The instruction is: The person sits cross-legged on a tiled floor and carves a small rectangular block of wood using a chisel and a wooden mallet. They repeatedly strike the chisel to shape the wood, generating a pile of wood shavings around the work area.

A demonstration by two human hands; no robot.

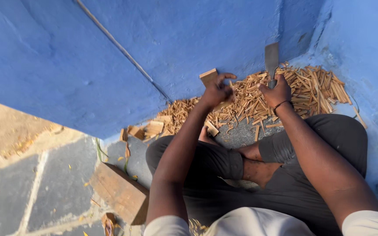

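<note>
I sit cross-legged on a blue ledge. My left hand [217,91] grips a small rectangular wooden block [208,77], held upright above the floor. My right hand [277,91] is closed around the handle of a broad flat metal blade [271,57] that points up, a short way to the right of the block. A black band circles my right wrist. In front of both hands lies a wide heap of thin split wood sticks [305,87].
Blue walls close in ahead and on the right. Chunkier wood pieces [154,128] lie at the heap's left end. A thick wooden plank [120,191] rests by my left knee. Grey paving stones [44,183] lie to the left, below the ledge.
</note>
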